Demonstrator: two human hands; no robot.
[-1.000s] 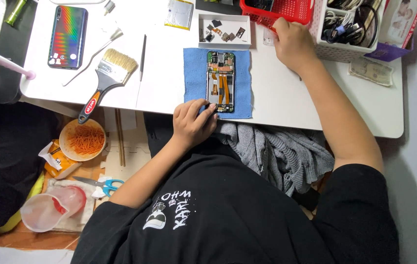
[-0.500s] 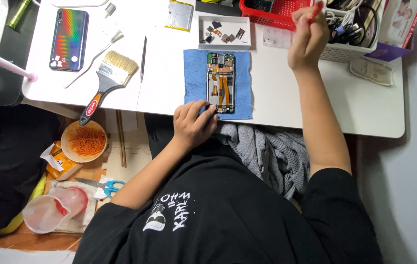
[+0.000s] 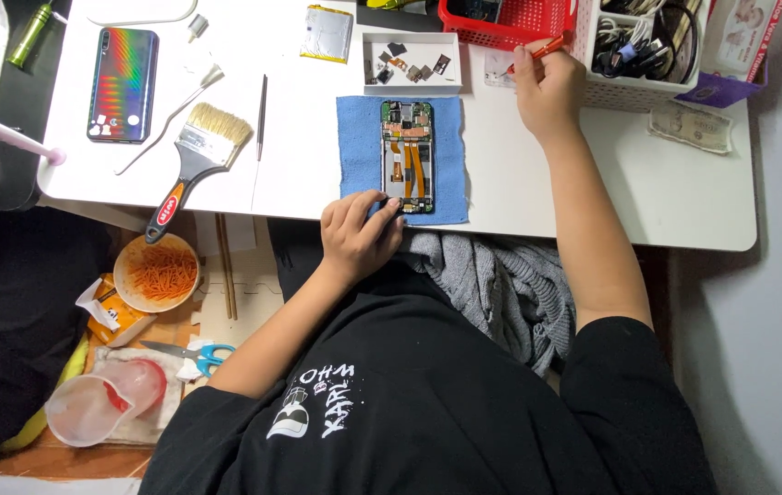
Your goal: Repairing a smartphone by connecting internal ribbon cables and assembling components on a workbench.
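Note:
An opened phone point(image 3: 407, 156) with its circuit boards and orange ribbon cables exposed lies on a blue cloth point(image 3: 359, 151) on the white table point(image 3: 611, 174). My left hand point(image 3: 359, 234) rests at the table's near edge, its fingertips touching the phone's lower left corner. My right hand point(image 3: 546, 87) is up near the red basket point(image 3: 510, 23), shut on a thin red-orange tool point(image 3: 537, 50) whose tip points toward the white basket point(image 3: 656, 50) of cables.
A small white tray point(image 3: 409, 60) of phone parts sits above the cloth, a battery point(image 3: 327, 32) to its left. A paintbrush point(image 3: 194, 165), a thin dark tool point(image 3: 262, 115), and an iridescent phone back point(image 3: 122, 84) lie left. A banknote point(image 3: 689, 126) lies right. A bowl point(image 3: 157, 272), scissors point(image 3: 185, 353) and plastic cups point(image 3: 102, 403) are on the floor.
My right hand went from the table beside the red basket up to the basket, took the red-orange tool and has come back down a little. My left hand stayed on the phone.

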